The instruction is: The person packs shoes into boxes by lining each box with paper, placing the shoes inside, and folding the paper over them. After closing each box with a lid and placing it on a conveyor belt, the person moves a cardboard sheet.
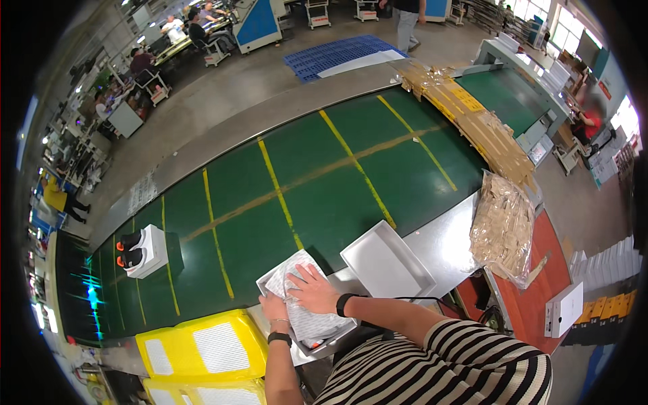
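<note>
A grey-white shoebox [264, 282] sits in front of me, at the near edge of the green conveyor belt. White patterned wrapping paper [312, 325] fills it, and a small bit of orange shows near its lower end. My right hand [312, 290] lies on the paper with its fingers spread. By the box's left rim, my left hand [274, 308] rests on the paper with its fingers stretched out. An open box lid [388, 260], inside facing up, lies to the right, partly on the belt and partly on the metal edge.
On the belt's left, black-and-white shoes with orange [131, 251] stand by a white box [154, 252]. Yellow-wrapped packs [260, 343] lie near left. At right are a plastic bag of brown pieces [501, 229], a cardboard-covered bridge [472, 121] and a white box [564, 310]. People work beyond.
</note>
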`<state>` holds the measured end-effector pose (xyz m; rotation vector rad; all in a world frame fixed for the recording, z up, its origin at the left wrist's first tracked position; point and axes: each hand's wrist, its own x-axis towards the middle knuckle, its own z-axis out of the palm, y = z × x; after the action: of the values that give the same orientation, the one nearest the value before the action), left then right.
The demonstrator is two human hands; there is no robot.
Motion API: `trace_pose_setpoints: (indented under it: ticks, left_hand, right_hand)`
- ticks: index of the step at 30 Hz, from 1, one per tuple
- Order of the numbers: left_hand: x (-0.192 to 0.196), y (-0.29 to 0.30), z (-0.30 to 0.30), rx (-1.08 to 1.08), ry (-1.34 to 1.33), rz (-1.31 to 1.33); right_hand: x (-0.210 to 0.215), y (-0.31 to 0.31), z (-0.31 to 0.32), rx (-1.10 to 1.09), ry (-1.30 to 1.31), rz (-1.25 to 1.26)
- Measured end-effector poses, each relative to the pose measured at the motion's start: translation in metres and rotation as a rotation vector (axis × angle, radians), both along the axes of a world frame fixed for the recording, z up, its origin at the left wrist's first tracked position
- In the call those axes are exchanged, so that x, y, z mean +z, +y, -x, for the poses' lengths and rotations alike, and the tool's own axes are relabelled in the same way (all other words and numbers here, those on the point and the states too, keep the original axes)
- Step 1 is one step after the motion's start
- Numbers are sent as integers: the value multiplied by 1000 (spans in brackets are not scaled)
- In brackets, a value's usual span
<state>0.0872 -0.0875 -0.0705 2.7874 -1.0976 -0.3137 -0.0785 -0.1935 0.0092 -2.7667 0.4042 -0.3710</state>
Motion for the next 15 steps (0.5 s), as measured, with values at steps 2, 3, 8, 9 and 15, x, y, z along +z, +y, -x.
trace_pose_setpoints:
  ticks: [2,3,8,9,15]
  left_hand:
    - [24,-9,19,23,-15,45]
    - [31,-7,21,29,-26,65]
    - [30,-8,13,132,-10,107]
    - [21,-3,7,110,-44,111]
    - [31,-7,15,-51,-26,213]
  right_hand:
    - [1,-2,10,-28,-11,12]
    - [3,1,11,-28,-10,30]
    - [7,10,7,-48,-43,34]
    - [9,12,4,-38,-33,31]
    - [-1,6,6,-84,-78,33]
